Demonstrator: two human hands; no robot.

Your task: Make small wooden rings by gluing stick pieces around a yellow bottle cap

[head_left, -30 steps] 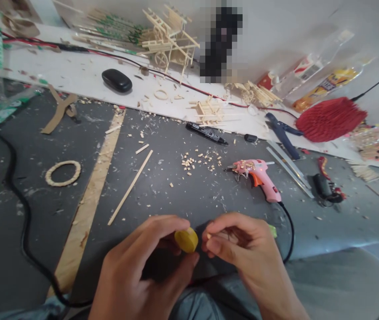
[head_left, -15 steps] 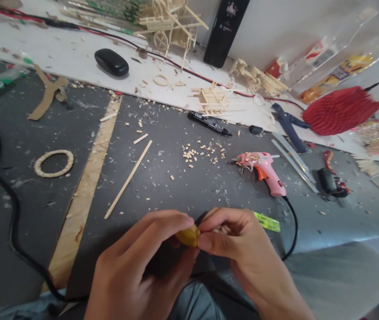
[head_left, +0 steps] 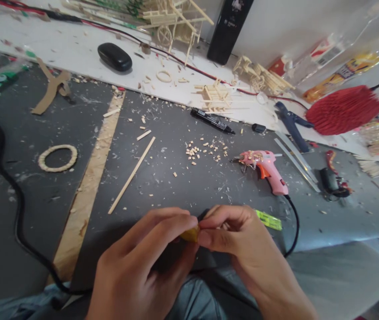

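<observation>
My left hand [head_left: 139,258] is closed around a small rounded yellow object [head_left: 190,234], with fingers over its top and the thumb beneath. Most of it is hidden, so its kind is unclear. My right hand [head_left: 242,242] pinches thumb and forefinger together at the object's right edge; what lies between those fingertips cannot be made out. Something dark shows just behind the right fingertips. Both hands are close to the front of the grey work surface [head_left: 162,186]. Beside the right hand lies a bright yellow-green strip [head_left: 269,220].
A pink glue gun [head_left: 264,166] with a black cord lies at right, near clear glue sticks [head_left: 297,162]. Beyond are small cut wood pieces [head_left: 193,151], a black marker [head_left: 212,121] and stick models [head_left: 214,95]. A thin stick [head_left: 132,175] and a beaded-looking ring [head_left: 57,169] lie left.
The left fingers have closed further over the yellow object, so less of it shows. The view has shifted slightly; the things on the table lie as before.
</observation>
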